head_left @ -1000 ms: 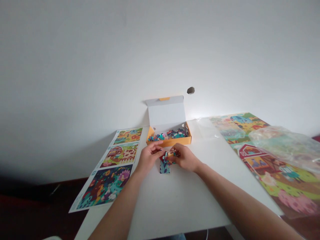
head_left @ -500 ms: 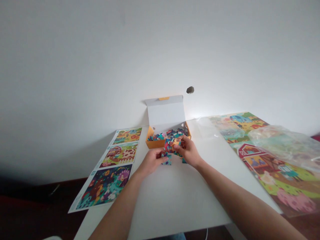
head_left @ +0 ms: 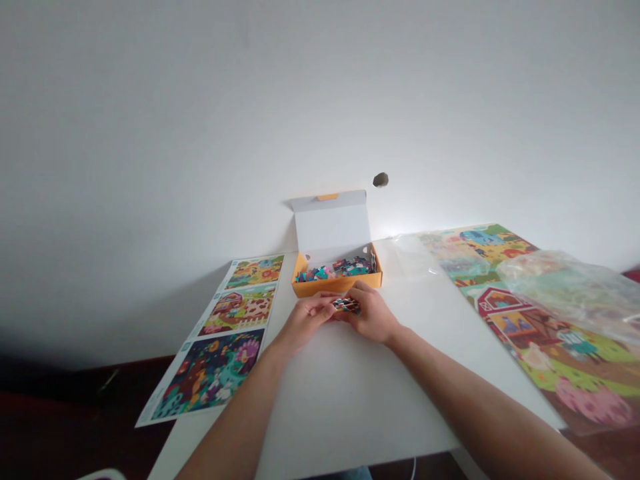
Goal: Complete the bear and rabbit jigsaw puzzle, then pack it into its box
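Note:
Between my fingers is a small stack of jigsaw puzzle pieces [head_left: 347,305], seen edge-on just in front of the box. My left hand [head_left: 309,319] is closed on the stack's left side, thumb on the near face. From the right, my right hand [head_left: 370,313] wraps round the same pieces and hides part of them. Directly behind the hands stands an orange cardboard box [head_left: 320,287], its white-lined lid [head_left: 333,230] propped up against the wall. Loose puzzle pieces [head_left: 353,266] lie in it in two heaps, left and right.
A sheet with three printed pictures [head_left: 245,311] lies along the table's left edge and overhangs it. On the right are large farm and animal picture sheets [head_left: 533,347], partly covered by clear plastic bags [head_left: 575,287]. The wall behind has a hole [head_left: 381,180].
The puzzle pieces, earlier spread out between my hands with their printed faces showing, are now gathered into a compact stack. Both hands have come closer together and slightly nearer to me.

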Demonstrator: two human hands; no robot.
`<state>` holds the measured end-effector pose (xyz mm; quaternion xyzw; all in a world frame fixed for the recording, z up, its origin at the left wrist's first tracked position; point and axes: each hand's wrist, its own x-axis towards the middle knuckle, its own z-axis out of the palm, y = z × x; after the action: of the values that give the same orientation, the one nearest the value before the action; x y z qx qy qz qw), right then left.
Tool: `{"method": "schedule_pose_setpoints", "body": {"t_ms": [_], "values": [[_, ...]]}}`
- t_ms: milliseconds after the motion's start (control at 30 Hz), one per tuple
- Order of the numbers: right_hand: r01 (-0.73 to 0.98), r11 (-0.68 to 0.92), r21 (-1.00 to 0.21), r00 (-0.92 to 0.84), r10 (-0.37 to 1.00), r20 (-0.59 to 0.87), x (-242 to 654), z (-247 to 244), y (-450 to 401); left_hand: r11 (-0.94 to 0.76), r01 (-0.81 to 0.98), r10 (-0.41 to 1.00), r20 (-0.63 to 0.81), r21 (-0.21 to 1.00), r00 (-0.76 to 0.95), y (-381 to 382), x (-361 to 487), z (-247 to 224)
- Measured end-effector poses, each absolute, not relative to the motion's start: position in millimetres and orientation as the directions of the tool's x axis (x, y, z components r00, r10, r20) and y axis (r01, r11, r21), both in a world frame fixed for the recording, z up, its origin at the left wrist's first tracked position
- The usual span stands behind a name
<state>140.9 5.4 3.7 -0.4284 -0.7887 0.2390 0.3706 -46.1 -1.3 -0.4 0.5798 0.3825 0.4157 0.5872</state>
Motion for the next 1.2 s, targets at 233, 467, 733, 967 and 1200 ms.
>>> {"method": "schedule_pose_setpoints", "body": {"t_ms": [233, 467, 733, 967, 1200], "values": [[0.847, 0.318, -0.426, -0.25, 0.946, 0.207, 153, 17, -1, 0.068, -0.027, 0.941, -0.055, 0.997, 0.334, 0, -49, -2], [0.924, 0.189, -0.333, -0.192, 0.981, 0.024, 152, 17, -5, 0.056, 0.021, 0.936, -0.06, 0.998, 0.346, 0, -50, -2], [0.874, 0.292, -0.389, -0.305, 0.952, 0.03, 151, 16, -6, 0.004, 0.084, 0.936, -0.033, 0.996, 0.35, 1, -47, -4], [0.549, 0.508, -0.664, -0.34, 0.861, 0.378, 138, -1, 1, -0.096, 0.155, 0.936, 0.036, 0.983, 0.351, 6, -48, -9], [0.587, 0.577, -0.568, -0.464, 0.815, 0.349, 141, -6, 2, -0.225, 0.376, 0.953, 0.123, 0.899, 0.277, 9, -50, -13]]}}
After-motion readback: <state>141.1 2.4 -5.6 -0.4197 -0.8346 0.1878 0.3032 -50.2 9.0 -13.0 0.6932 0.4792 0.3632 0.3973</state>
